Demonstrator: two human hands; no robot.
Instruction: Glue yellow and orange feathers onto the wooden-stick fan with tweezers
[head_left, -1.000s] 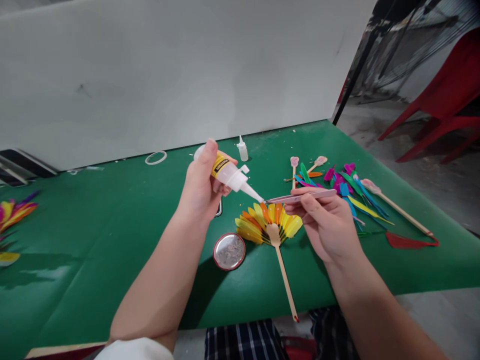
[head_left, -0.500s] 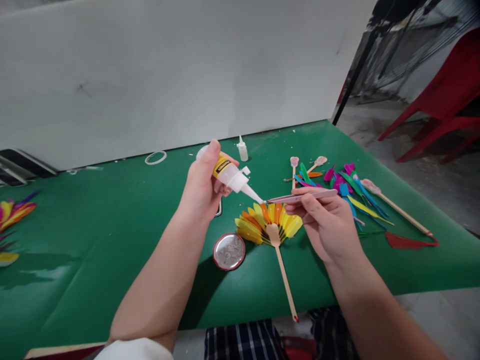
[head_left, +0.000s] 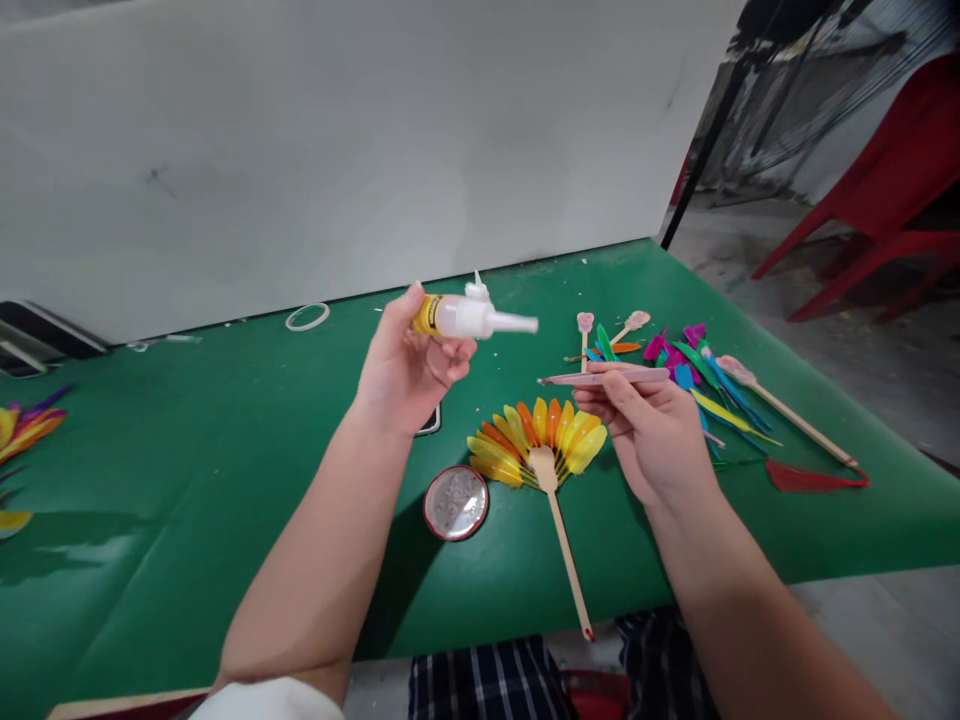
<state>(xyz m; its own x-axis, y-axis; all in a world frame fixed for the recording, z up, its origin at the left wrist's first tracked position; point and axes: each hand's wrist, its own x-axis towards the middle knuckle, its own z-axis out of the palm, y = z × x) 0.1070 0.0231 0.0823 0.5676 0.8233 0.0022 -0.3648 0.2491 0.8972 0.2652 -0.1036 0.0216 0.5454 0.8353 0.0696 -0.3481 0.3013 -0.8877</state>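
Observation:
My left hand [head_left: 409, 365] is closed round a glue bottle [head_left: 457, 316] with a yellow label, its long nozzle pointing right and nearly level. In my right hand [head_left: 649, 430] is a pair of tweezers [head_left: 600, 377], tips toward the left; whether they pinch anything is too small to tell. Below both hands a feather fan [head_left: 536, 430] lies on the table, yellow and orange feathers spread round a pale wooden handle [head_left: 566, 550]. Left of the fan sits a round red-rimmed container [head_left: 456, 503] with small bits in it. The nozzle and tweezers are apart from the feathers.
Loose coloured feathers [head_left: 694, 365] and wooden sticks [head_left: 795, 410], one with a red tassel [head_left: 814, 475], lie at the right of the green table [head_left: 225, 480]. A white board [head_left: 337, 150] stands along the back. More feathers [head_left: 34, 430] are at far left, and a red chair [head_left: 892, 180] beyond.
The glue bottle has swung from tilted down to nearly level, its nozzle lifting away from the tweezers. The tweezers have risen slightly off the fan's feathers.

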